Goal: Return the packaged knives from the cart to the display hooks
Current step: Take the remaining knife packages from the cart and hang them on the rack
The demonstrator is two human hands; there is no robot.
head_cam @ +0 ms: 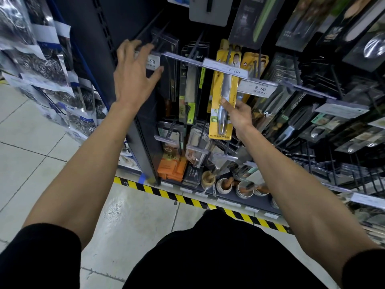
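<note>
Store aisle, tiled floor point(41, 142), dark display rack point(143, 142) crowded with hanging knives point(190, 84).

Head view: right hand point(237, 113) pinches yellow-carded knife package point(224, 105) at mid-height. Package top sits behind 7.00 price tag point(226, 68), by matching yellow packs point(253, 61). Cannot tell whether hole is on hook point(230, 52).

Left hand point(135, 67) spread, fingers on left price tag point(153, 62), holding nothing.

Risks: hole, hidden by tag, misses hook and package drops; card snags neighbouring hooks.

A person in plain dark clothing, seen from above. The black left sleeve point(41, 257) and black right sleeve point(366, 272) are of soft matte fabric and end near the elbows. The forearms are bare down to the left hand point(135, 74) and right hand point(239, 113). A black garment point(208, 257) covers the torso.
</note>
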